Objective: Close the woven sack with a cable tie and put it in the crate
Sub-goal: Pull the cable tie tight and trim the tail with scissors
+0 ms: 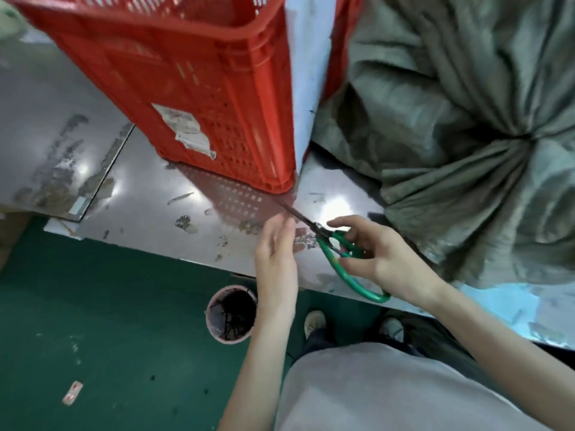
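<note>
Grey-green woven sack (460, 150), neck gathered, is lying on the steel worktop (149, 181) beside the red crate (199, 88). Right hand (382, 259) is gripping green-handled scissors (339, 262); left hand (277, 247) is hovering open-fingered, holding nothing.

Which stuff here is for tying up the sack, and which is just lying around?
For the job: woven sack, red crate, green-handled scissors in the right hand, pot of black ties.

Just lying about: scrap on the floor, torn label on the crate.

Red crate (199, 98), grey-green sack (466, 144), green-handled scissors (345, 262).
</note>
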### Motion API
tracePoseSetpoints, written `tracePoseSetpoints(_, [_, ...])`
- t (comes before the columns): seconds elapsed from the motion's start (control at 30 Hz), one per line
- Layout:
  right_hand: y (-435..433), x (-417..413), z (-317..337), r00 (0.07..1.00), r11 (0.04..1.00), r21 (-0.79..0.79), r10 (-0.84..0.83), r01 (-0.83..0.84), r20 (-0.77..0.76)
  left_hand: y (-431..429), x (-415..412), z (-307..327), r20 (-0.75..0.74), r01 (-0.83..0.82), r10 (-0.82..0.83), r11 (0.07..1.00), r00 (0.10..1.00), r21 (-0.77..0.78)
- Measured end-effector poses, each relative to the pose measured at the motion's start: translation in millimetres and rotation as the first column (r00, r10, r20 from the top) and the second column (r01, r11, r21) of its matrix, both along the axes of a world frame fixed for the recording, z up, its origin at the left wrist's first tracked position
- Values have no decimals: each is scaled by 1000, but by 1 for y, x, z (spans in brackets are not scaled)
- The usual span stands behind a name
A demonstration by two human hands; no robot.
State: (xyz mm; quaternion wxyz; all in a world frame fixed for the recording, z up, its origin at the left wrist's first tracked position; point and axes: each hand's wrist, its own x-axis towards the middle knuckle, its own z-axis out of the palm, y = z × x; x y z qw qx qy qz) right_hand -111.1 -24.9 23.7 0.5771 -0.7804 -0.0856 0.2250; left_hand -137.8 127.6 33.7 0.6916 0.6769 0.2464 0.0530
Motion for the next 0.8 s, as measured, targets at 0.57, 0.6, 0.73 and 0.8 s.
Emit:
tracePoseSetpoints(0.57, [-166, -48, 45, 833, 842, 222, -529, 492, 159, -174, 29, 49, 390, 436, -431, 896, 814, 81])
tracePoseSetpoints(0.6, [-174, -51, 44, 803, 812, 228, -575, 537, 156, -184, 30, 48, 382, 457, -454, 885, 805, 88])
tracePoseSetpoints(0.73, [-213, -63, 33, 686, 708, 180, -706, 683, 177, -224, 32, 32, 364, 463, -529, 848, 766, 258])
tracePoseSetpoints(0.8, [-237, -68, 26, 611, 639, 160, -768, 752, 194, -237, 37, 20, 369, 385, -572, 795, 732, 469])
